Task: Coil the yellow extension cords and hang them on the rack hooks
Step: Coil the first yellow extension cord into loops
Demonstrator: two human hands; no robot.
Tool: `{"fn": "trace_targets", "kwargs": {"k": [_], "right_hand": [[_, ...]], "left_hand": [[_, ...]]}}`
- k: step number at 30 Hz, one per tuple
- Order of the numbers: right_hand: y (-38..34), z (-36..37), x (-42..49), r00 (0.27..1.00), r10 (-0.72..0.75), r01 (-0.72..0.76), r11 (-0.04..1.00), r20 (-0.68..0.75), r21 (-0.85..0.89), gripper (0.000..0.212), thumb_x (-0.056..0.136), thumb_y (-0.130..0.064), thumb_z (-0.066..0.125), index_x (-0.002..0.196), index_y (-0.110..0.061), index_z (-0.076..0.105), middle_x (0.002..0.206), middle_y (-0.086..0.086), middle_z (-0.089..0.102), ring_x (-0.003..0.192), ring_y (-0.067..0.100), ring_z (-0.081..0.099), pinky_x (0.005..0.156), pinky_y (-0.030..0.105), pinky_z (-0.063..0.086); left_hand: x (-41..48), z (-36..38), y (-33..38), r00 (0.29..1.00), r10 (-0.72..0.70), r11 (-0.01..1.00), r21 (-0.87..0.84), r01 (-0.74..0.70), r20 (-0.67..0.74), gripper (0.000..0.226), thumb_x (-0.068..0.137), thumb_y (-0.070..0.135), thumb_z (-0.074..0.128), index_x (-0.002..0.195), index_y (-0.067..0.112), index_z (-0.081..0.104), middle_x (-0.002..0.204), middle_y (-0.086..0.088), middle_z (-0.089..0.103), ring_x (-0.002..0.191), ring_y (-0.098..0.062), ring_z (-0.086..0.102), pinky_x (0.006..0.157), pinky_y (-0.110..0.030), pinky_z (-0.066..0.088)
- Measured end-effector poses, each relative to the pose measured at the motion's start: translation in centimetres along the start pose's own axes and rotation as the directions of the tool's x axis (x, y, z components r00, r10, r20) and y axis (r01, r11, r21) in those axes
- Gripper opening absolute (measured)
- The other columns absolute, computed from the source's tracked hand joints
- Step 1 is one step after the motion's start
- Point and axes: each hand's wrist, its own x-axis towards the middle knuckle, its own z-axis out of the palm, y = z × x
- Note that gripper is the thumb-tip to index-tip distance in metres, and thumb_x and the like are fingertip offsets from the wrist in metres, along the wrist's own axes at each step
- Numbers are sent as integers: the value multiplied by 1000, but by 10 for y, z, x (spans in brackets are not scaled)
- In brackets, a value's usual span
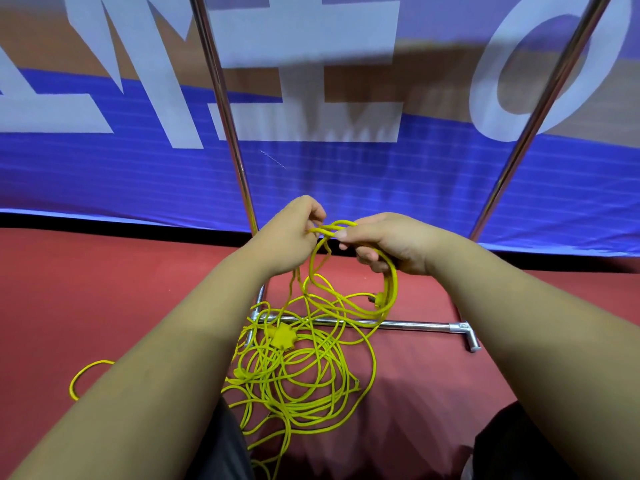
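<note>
A tangled pile of yellow extension cord [304, 382] lies on the red floor in front of me, with a yellow multi-socket block [282, 336] on top of it. My right hand [388, 242] grips a small coil of the cord [389, 289]; a yellow plug hangs at the coil's lower edge. My left hand [294, 233] pinches a strand of the same cord just left of the right hand. From the hands the cord drops into the pile. The metal rack [228, 109] stands behind, its two chrome poles rising out of view. No hooks are in view.
The rack's chrome base bar [408, 325] lies across the floor under the hands, partly covered by cord. A blue banner with large white letters [346, 168] hangs behind the rack. A loose cord loop [81, 377] lies at the left. Dark trouser knees show at the bottom.
</note>
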Motion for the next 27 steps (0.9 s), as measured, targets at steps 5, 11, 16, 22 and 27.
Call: {"fn": "trace_targets", "kwargs": {"k": [5,11,16,22,27], "right_hand": [[2,-8,0,1000,-24,24,999,2,35,25,99,-34,71,97,-9,72,56,0,45,54,12,46,51,26,40],[5,-23,-6,996,91,-91,995,-3,32,30,99,-40,70,105,-10,74,74,3,66,62,15,64,54,28,53],[6,-23,-10,989,143,-145,988,30,60,34,98,-40,67,109,-9,72,86,5,74,60,15,64,52,28,52],[4,-26,-4,994,45,-69,965,102,252,44,86,-50,69,106,-11,71,87,5,72,63,19,66,61,34,55],[4,-22,0,992,34,-62,972,125,227,37,88,-48,67,101,-13,68,78,2,64,58,18,61,59,33,53]], "left_hand": [[-3,1,-44,967,-199,954,257,154,159,7,97,20,56,91,24,59,91,-2,71,88,-24,68,83,-46,57],[-1,0,-58,953,-254,963,132,234,165,16,105,11,53,100,18,67,90,-3,76,85,-20,74,88,-42,59],[10,-5,-38,991,-99,955,290,68,92,33,107,16,49,129,32,67,93,9,71,85,-12,68,82,-39,59],[11,-5,-30,994,112,806,583,-101,18,57,93,2,49,131,43,60,99,6,54,95,-27,60,65,-37,44],[15,-1,-23,981,187,820,557,-131,-44,61,92,-2,49,135,40,61,104,2,56,100,-28,59,66,-35,35]]}}
